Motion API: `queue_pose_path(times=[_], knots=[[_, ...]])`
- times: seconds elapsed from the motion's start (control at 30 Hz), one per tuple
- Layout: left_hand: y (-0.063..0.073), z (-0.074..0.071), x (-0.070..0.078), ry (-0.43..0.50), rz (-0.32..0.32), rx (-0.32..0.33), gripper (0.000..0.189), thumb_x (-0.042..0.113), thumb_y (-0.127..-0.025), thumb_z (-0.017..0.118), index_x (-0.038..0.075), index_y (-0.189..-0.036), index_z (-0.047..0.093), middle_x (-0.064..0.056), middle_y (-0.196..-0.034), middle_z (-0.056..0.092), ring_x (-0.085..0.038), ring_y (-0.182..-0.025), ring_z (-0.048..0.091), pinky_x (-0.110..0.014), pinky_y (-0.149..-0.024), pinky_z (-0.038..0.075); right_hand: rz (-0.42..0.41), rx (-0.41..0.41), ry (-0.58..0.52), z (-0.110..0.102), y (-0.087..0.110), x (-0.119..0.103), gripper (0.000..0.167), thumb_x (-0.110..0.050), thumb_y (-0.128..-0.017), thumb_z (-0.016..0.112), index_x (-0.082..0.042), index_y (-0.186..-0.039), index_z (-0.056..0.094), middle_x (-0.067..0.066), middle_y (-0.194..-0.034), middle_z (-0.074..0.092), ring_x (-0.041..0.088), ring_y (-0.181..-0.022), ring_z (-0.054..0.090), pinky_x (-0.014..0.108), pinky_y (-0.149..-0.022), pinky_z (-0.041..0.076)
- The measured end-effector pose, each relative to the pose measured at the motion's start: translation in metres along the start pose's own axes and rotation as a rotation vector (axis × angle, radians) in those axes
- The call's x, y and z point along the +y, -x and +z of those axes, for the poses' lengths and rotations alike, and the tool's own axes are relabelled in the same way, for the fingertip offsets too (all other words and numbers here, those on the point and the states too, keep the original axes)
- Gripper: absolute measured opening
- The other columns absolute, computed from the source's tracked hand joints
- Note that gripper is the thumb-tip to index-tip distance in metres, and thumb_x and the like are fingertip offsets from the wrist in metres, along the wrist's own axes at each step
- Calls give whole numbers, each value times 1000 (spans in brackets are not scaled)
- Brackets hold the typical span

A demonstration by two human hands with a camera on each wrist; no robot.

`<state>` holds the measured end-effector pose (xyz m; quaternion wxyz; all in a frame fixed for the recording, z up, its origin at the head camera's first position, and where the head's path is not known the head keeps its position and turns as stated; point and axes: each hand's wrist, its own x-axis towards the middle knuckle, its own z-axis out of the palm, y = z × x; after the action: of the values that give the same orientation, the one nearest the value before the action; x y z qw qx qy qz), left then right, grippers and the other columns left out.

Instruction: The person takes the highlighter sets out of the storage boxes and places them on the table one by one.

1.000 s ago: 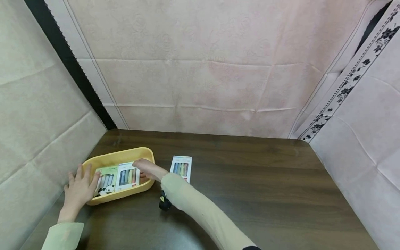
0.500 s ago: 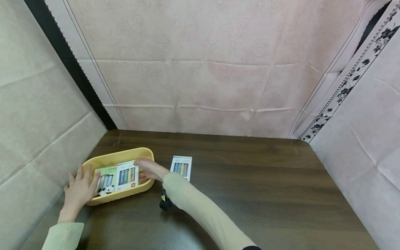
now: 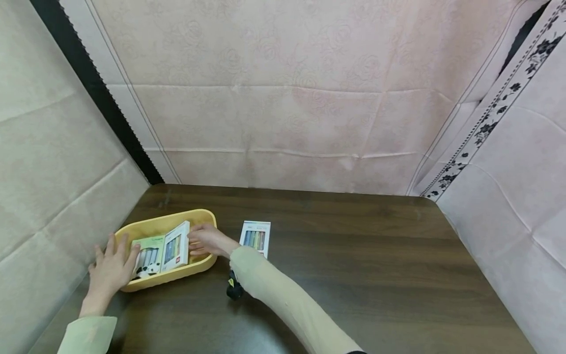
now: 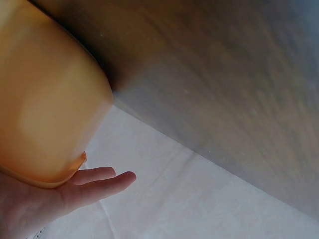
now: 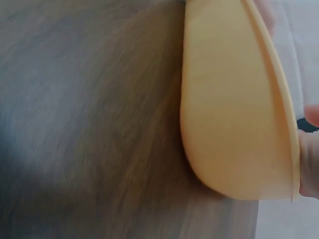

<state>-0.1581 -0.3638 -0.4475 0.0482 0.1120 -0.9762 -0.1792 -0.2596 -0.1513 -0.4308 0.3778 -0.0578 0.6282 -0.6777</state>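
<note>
dark table (image 3: 376, 275) beneath, left fingers (image 3: 124, 242) spread at the yellow tray (image 3: 177, 275), right fingers (image 3: 197, 246) beside the tilted white box (image 3: 175, 248), grip unclear, seemingly positioning it, needing steadiness.

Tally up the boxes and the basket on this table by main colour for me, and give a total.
Green: 1, the panda box
White: 2, the tilted box inside and the loose box outside
Yellow: 1, the basket
Total: 4

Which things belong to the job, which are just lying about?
In the job:
yellow basket, left hand at its rim
tilted white box, right hand at its edge
green panda box, inside basket

Lying about, apparently:
second white box, on the table
</note>
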Motion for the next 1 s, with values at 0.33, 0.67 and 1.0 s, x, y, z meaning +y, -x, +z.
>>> queue_pose_path(times=[0.33, 0.67, 1.0], knots=[[0, -1, -1, -5, -4, 2, 71, 51, -94, 15, -2, -141, 7, -35, -142, -7, -67, -118, -4, -78, -81, 11, -74, 1, 167, 5, 1, 4, 38, -1, -84, 57, 2, -121, 48, 20, -92, 65, 17, -66, 58, 40, -81, 51], [-1, 1, -1, -14, 2, 13, 71, 51, -94, 15, -2, -140, 8, -36, -142, -5, -67, -118, -3, -79, -80, 12, -103, 91, 275, 13, -3, 8, 31, -3, -80, 63, 0, -110, 56, 20, -84, 68, 32, -76, 67, 37, -69, 54], [-1, 2, -1, -10, -4, 9, 72, 51, -93, 15, -2, -141, 7, -35, -141, -6, -67, -119, -3, -79, -81, 11, -141, 171, 532, 19, 3, 6, 34, -8, -75, 70, -7, -106, 55, 9, -61, 64, 10, -46, 51, 21, -46, 48]])
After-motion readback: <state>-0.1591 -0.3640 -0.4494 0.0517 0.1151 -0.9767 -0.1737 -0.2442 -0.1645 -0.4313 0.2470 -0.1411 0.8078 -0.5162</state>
